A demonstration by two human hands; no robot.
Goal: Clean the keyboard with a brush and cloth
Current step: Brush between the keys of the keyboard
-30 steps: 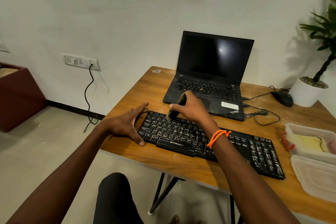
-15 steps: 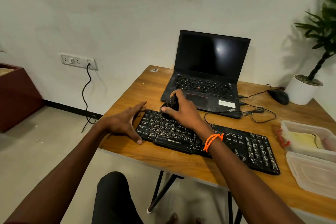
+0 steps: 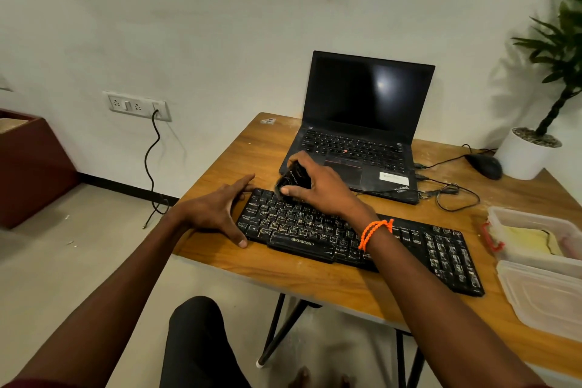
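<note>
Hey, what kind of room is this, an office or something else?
Probably a small office or home work corner: a wooden desk holds a laptop and a separate keyboard, with a mouse and potted plant beside them.

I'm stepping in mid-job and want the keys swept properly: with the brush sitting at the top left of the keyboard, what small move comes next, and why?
Probably draw the small black brush rightward along the top rows. The right hand grips it at the far-left corner of the dusty black keyboard, the left hand braces the keyboard's left end, and pale dust still shows on the keys further right.
</note>
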